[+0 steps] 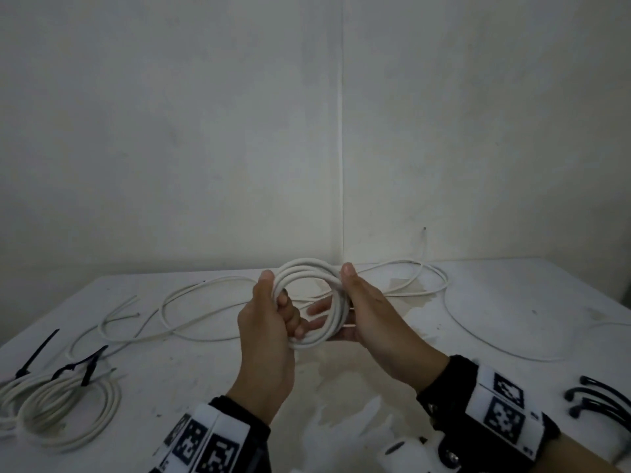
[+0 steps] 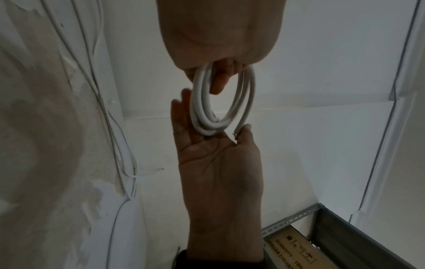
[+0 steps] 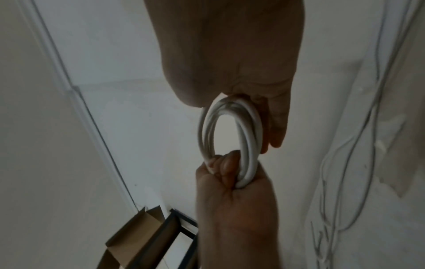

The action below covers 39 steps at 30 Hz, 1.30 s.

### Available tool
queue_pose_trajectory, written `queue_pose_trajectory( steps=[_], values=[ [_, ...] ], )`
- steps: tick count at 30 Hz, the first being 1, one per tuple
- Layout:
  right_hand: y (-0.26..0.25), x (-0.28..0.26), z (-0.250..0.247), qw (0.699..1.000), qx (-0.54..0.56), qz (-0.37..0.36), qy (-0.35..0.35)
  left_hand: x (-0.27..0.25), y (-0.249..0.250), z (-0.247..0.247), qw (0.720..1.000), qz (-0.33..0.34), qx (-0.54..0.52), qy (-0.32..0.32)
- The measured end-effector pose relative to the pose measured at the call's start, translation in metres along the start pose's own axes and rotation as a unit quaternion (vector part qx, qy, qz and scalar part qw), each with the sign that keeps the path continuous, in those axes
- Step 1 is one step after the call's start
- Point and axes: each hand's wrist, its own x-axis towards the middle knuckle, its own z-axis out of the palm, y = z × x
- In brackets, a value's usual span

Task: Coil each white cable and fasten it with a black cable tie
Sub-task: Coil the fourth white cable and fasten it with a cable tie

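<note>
I hold a small white cable coil (image 1: 309, 264) upright above the table, between both hands. My left hand (image 1: 266, 322) grips its left side in a fist, fingers curled through the loop. The right hand (image 1: 368, 308) lies flat against the right side, fingers straight behind the turns and thumb up at the rim. In the left wrist view the right hand's (image 2: 218, 163) palm faces the coil (image 2: 200, 109), and the cut cable end (image 2: 236, 130) sits by its thumb. The right wrist view shows the left hand (image 3: 234, 200) wrapped round the coil (image 3: 250, 136).
Loose white cables (image 1: 205, 302) sprawl across the white table (image 1: 341, 387) behind my hands, another one (image 1: 478, 336) at the right. Two tied coils (image 1: 68, 404) with black ties (image 1: 85, 365) lie at the front left. Spare black cable ties (image 1: 601, 397) lie at the front right.
</note>
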Motion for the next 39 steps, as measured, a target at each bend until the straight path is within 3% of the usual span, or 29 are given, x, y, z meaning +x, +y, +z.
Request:
queue_pose_trajectory(
  steps=[3,7,10,13,16,19,22,25,35,39],
  values=[
    [0.001,0.002,0.004,0.998,0.031,-0.037,0.029,-0.004,-0.005,0.001,1.000,0.002,-0.001,-0.011],
    [-0.002,0.007,0.002,0.992,-0.037,-0.094,0.070,-0.004,-0.012,-0.007,0.996,-0.021,0.038,-0.074],
    [0.001,0.007,-0.004,0.981,-0.118,-0.145,0.042,0.003,-0.005,-0.012,0.984,-0.058,0.106,-0.133],
    [0.002,0.006,-0.011,0.957,-0.233,-0.173,-0.009,0.007,0.006,-0.009,0.952,-0.068,0.225,-0.196],
    [-0.001,0.004,-0.017,0.956,-0.245,-0.157,-0.039,0.004,0.010,-0.005,0.928,-0.096,0.268,-0.239],
    [-0.002,0.002,-0.021,0.962,-0.229,-0.132,-0.062,0.000,0.003,-0.002,0.941,-0.094,0.259,-0.197],
    [-0.005,0.001,-0.027,0.985,-0.144,-0.065,-0.064,-0.002,-0.006,0.003,0.957,-0.076,0.234,-0.153],
    [-0.006,0.000,-0.035,0.992,-0.105,-0.035,-0.067,0.000,-0.011,0.008,0.957,-0.052,0.244,-0.146],
    [0.001,-0.012,-0.066,0.988,-0.138,-0.067,0.013,-0.002,-0.030,0.026,0.914,-0.040,0.292,-0.279],
    [0.001,-0.021,-0.084,0.985,-0.155,-0.066,0.037,-0.011,-0.048,0.040,0.916,-0.004,0.281,-0.286]
  ],
)
